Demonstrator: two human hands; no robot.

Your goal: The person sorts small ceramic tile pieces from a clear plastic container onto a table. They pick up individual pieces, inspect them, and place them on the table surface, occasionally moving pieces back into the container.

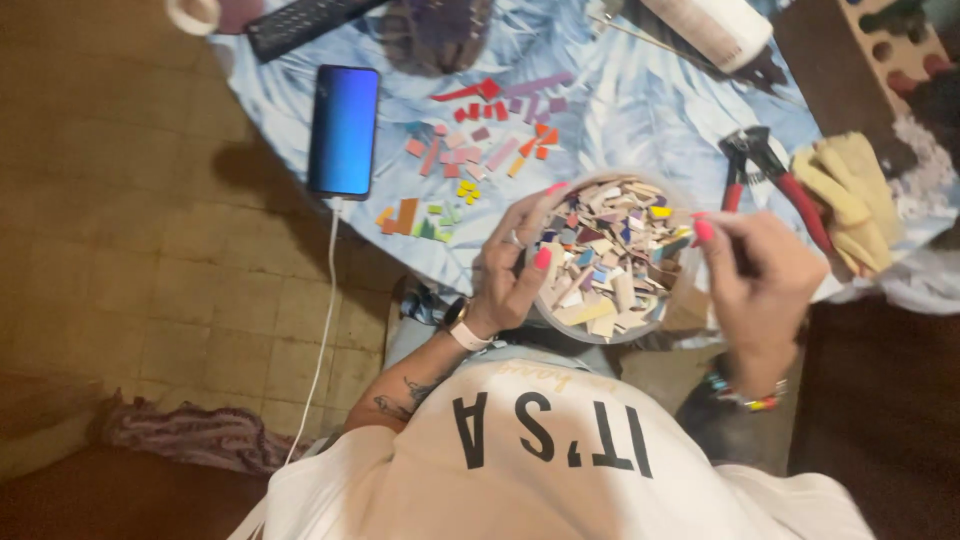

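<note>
Cradling a round clear bowl (607, 322) heaped with small mosaic tile pieces (610, 255), the left hand (512, 268) curls around the bowl's left side, thumb hooked over the rim and fingers bent under and behind it, a pale watch strap at the wrist. On the bowl's opposite side the right hand (752, 285) has its fingers drawn together in a pinch at the rim; whether a piece sits between the fingertips I cannot tell. Just beyond the bowl, on the blue leaf-print tablecloth (620, 110), sorted tile pieces (480, 150) lie in red, orange, pink, purple, yellow and green groups. Left of the bowl and further off rests a blue smartphone (343, 130) with a white cable (322, 330) trailing down. Right of the bowl lie red-handled nippers (775, 175) and yellowish work gloves (850, 200). Furthest from the bowl, a black remote control (300, 22) sits at the table's far edge
</note>
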